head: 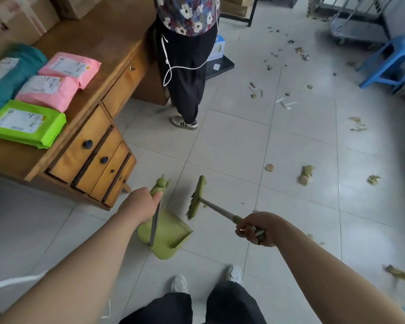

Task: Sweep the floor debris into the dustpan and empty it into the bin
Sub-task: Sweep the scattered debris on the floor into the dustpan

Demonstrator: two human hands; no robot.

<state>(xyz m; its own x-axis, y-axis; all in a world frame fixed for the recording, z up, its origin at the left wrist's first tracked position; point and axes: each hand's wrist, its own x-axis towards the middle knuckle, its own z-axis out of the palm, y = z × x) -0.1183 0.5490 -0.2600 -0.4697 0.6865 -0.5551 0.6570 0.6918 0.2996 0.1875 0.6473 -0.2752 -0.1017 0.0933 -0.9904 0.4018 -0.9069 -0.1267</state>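
My left hand [139,205] grips the green top of the dustpan handle [159,186]; its grey shaft runs down to the green dustpan [171,235], which hangs just above the tiled floor in front of my feet. My right hand [258,229] grips the broom handle [218,211]. The green broom head [197,197] points forward, beside the dustpan. Debris lies ahead and to the right: brown scraps [306,175], small paper bits [284,102] and more pieces [298,50] farther off. No bin is in view.
A wooden desk with drawers [98,146] stands on the left, carrying coloured parcels [28,123]. A person [187,61] stands at the desk's far end. A blue plastic stool [393,61] and a metal cart [358,24] are at the right rear.
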